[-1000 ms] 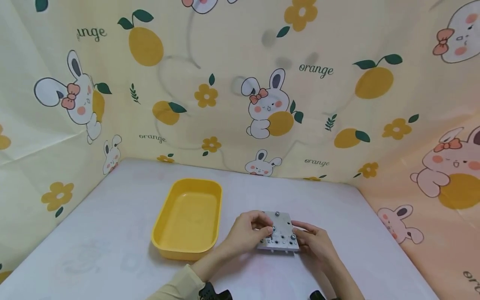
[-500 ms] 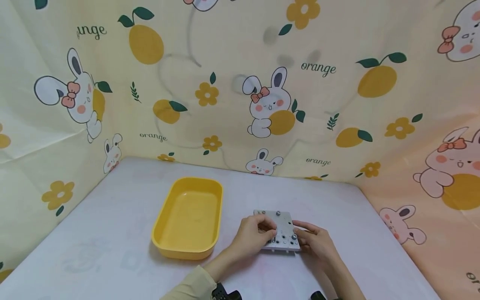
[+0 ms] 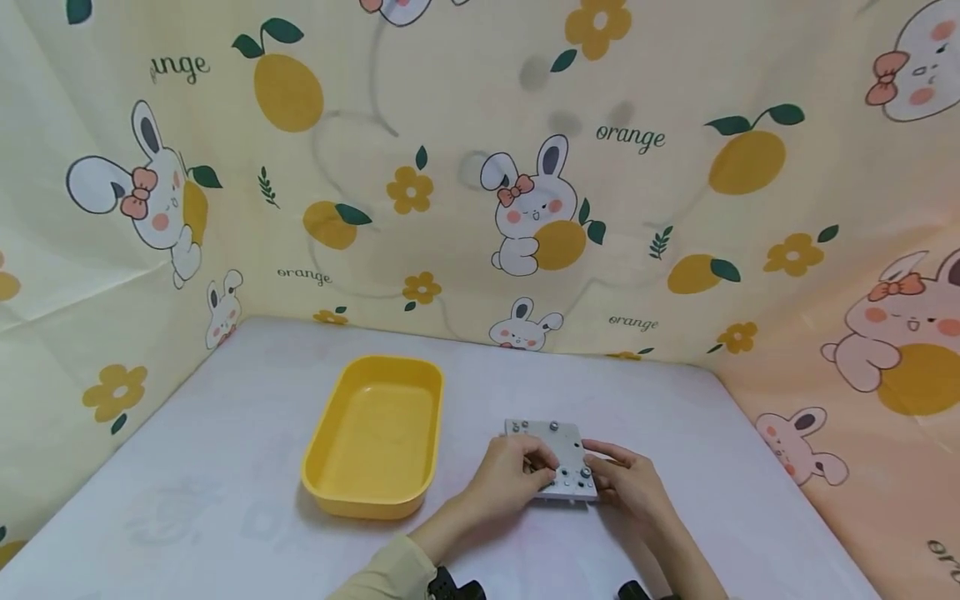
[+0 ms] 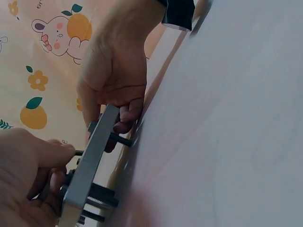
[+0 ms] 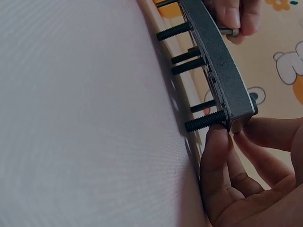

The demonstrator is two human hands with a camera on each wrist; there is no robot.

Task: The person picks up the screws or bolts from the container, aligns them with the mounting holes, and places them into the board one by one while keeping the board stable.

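Note:
A grey metal plate [image 3: 562,446] studded with screws sits raised off the white table, with the black screw shanks [image 5: 203,122] poking out under it. My left hand [image 3: 543,469] reaches over the plate's left side. Its thumb and finger pinch a screw head [image 4: 78,152] on the top face. My right hand [image 3: 597,472] grips the plate's near right corner, with fingers curled round the edge [image 5: 236,126]. In the left wrist view the plate [image 4: 90,161] appears edge-on between both hands.
An empty yellow tray [image 3: 322,467] lies left of the plate on the white table [image 3: 225,467]. Printed cloth walls [image 3: 480,208] close in the table at the back and on both sides.
My left hand's fingers have slid a little toward the plate's near edge. The right hand and the plate have hardly moved.

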